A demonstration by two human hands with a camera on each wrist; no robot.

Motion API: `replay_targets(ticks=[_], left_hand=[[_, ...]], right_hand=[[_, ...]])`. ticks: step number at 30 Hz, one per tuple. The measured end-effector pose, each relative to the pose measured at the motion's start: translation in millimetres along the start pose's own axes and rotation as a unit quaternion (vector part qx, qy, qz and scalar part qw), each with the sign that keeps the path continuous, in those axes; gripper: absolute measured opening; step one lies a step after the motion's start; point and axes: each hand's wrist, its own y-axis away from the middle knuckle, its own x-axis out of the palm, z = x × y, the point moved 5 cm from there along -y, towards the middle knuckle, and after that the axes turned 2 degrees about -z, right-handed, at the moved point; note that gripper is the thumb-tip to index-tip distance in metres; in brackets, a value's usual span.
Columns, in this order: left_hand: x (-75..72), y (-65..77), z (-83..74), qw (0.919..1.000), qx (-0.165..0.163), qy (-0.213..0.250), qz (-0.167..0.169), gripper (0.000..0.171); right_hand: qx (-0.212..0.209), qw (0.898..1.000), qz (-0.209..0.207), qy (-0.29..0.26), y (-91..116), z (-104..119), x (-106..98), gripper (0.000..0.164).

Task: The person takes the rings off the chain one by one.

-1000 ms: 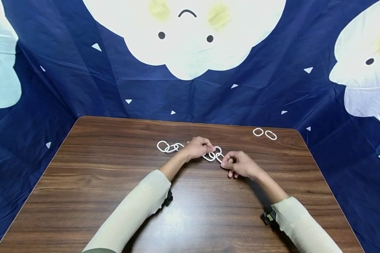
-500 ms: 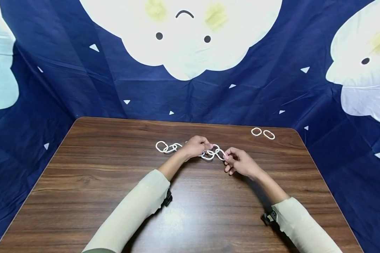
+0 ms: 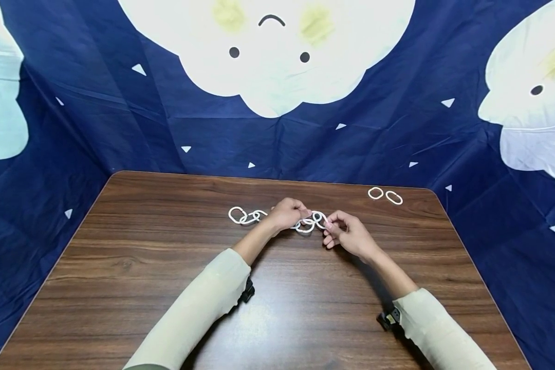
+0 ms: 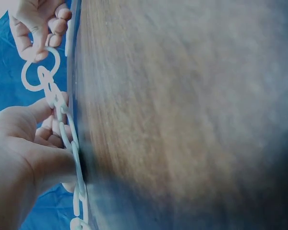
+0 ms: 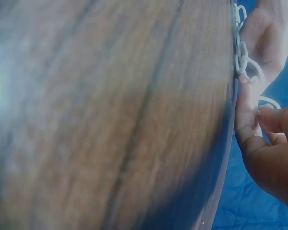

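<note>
A chain of white plastic links [image 3: 243, 220] runs across the far middle of the table, partly hidden by my left hand [image 3: 285, 214]. That hand pinches a link near the chain's right part, thumb and fingertips together. My right hand [image 3: 349, 234] pinches the link at the right end [image 4: 58, 60] between thumb and forefinger. In the left wrist view this end link hangs through its neighbour, and more links trail down past the left thumb. Seen from the right wrist, the right fingers cover much of the end link, with the left hand just beyond.
Two loose white links [image 3: 375, 199] lie at the back right of the brown wooden table [image 3: 120, 288]. A blue cloth [image 3: 134, 123] with white cloud shapes stands behind the table's far edge and along its sides.
My right hand has moved slightly up and left, bringing the end link nearer my left hand. The left hand has barely moved and keeps its pinch.
</note>
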Motion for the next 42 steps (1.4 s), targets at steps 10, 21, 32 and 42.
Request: replay_targets(ticks=[10, 21, 32, 42], left_hand=[[-11.2, 26.2, -27.5, 0.9996, -0.011, 0.025, -0.004, 0.025], [-13.6, 37.6, -39.1, 0.9986, -0.01, 0.052, 0.003, 0.024], [-2.5, 8.5, -14.0, 0.9997, 0.003, -0.022, 0.001, 0.024], [5.2, -4.9, 1.0, 0.9975, 0.012, -0.068, 0.008, 0.022]], right_hand=[[-0.009, 1.0, -0.019, -0.002, 0, 4, 5, 0.016], [-0.012, 1.0, -0.016, -0.01, 7, 6, 6, 0.016], [-0.002, 1.0, -0.014, -0.012, 15, 4, -2, 0.018], [0.008, 1.0, -0.029, 0.008, 20, -5, -26, 0.019]])
